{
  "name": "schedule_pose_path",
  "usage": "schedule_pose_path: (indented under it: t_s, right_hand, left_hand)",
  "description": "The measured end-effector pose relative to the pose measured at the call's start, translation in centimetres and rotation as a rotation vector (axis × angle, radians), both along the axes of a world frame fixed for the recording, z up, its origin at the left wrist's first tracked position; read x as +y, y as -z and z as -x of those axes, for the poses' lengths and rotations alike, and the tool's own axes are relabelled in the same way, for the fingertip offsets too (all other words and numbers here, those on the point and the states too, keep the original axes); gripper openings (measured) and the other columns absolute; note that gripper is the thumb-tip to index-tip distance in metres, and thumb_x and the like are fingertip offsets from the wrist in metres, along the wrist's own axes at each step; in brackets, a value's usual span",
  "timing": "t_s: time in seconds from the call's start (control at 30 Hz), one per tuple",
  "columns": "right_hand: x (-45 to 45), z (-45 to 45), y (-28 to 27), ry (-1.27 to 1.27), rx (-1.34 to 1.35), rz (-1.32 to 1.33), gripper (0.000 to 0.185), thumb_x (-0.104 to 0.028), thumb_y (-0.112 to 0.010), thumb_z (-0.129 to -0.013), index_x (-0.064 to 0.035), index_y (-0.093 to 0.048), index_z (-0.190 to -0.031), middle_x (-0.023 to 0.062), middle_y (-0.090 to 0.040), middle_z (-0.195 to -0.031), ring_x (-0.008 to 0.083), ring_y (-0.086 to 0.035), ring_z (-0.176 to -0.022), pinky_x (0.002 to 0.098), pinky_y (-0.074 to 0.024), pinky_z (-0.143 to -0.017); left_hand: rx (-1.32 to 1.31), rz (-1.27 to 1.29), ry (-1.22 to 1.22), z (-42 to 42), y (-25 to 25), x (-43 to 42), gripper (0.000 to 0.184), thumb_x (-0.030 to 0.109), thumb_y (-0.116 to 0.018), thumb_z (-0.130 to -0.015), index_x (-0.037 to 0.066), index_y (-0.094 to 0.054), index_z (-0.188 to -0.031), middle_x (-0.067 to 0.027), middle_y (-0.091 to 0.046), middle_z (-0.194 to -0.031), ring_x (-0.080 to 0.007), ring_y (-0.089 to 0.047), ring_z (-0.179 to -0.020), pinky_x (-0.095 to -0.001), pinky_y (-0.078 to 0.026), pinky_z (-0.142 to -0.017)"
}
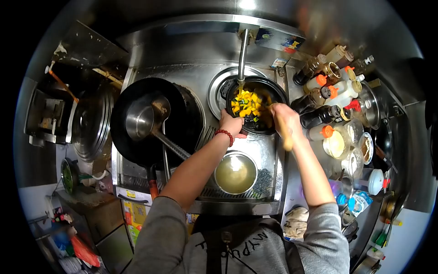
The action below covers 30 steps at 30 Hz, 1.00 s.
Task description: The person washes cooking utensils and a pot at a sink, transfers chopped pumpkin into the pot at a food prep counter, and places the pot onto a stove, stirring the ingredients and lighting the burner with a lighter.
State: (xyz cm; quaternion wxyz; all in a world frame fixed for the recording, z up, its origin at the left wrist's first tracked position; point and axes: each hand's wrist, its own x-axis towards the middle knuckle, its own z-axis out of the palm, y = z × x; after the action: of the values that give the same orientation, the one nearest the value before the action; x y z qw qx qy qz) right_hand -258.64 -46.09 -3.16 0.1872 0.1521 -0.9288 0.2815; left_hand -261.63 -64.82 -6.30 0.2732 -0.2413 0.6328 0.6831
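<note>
- Stainless-steel cooking counter (262, 150), kitchen, filling the middle of the frame; steel back wall along the top.
- Black pot (277, 86), upper centre, just right of the midline: holds yellow chunks (246, 104), some with dark green sides.
- Left hand (232, 123): closed on the pot's lower-left rim; red bead bracelet (225, 132) at the wrist.
- Right hand (287, 119): wrapped round the wooden handle (286, 137) of a tool at the pot's right edge; working end not clear.
- Faucet (244, 50) comes down from top centre, its tip at the pot's upper-left rim. Round steel pan (212, 93) partly behind the pot.
- Steel bowl (216, 182), below the pot: cloudy pale-yellow liquid.
- Black wok (125, 144), left of centre: steel ladle (138, 122) lying in it, handle toward lower right.
- Writing: dark letters on the grey sweatshirt (273, 255), bottom centre; an M and a Y legible, remainder uncertain. Yellow sticker (131, 193) on the counter front, lower left; blue panel (269, 37), top centre. Neither readable.
- Right side: crowded bottles, several orange-capped, dark bottle (319, 116) among them; labels too small. Below, tub of pale-yellow contents (336, 144); beside it, bowl of brown contents (367, 148).
- Blue-and-white packet (362, 201), lower right: print illegible.
</note>
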Motion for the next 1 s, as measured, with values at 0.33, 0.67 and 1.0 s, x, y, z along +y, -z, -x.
schedule_pose_path:
  t_s: [0.33, 0.67, 1.0]
  right_hand:
    - [-0.1, -0.8, -3.5, -0.520, -0.329, 0.076, 0.021, -0.006, -0.058, -0.070, -0.0015, -0.061, -0.090, 0.0152, -0.063, -0.088, 0.0285, -0.063, -0.082, 0.0326, -0.0513, -0.071]
    - [1.2, 3.8, -3.4, -0.455, -0.196, 0.059, 0.013, -0.004, -0.055, -0.077, 0.0007, -0.059, -0.088, 0.0151, -0.064, -0.091, 0.0314, -0.063, -0.087, 0.0323, -0.0511, -0.075]
    - [2.3, -3.2, -5.9, -0.160, 0.107, 0.063, 0.012, 0.006, -0.059, -0.078, 0.0008, -0.063, -0.087, 0.0173, -0.065, -0.092, 0.0277, -0.065, -0.085, 0.0306, -0.0518, -0.074]
  left_hand:
    - [0.024, 0.061, 0.007, -0.9, 0.8, 0.3, 0.062, -0.005, -0.052, -0.075, 0.009, -0.025, -0.129, -0.0174, -0.047, -0.119, -0.0353, -0.060, -0.091, -0.0423, -0.060, -0.056]
    - [0.069, 0.068, 0.034, -0.9, 0.8, 0.2, 0.064, -0.006, -0.052, -0.074, 0.009, -0.028, -0.131, -0.0184, -0.045, -0.122, -0.0385, -0.056, -0.099, -0.0433, -0.059, -0.051]
    - [0.002, 0.001, -0.018, 1.9, 1.5, -0.1, 0.072, -0.007, -0.053, -0.073, 0.008, -0.020, -0.136, -0.0213, -0.038, -0.131, -0.0445, -0.056, -0.098, -0.0508, -0.058, -0.054]
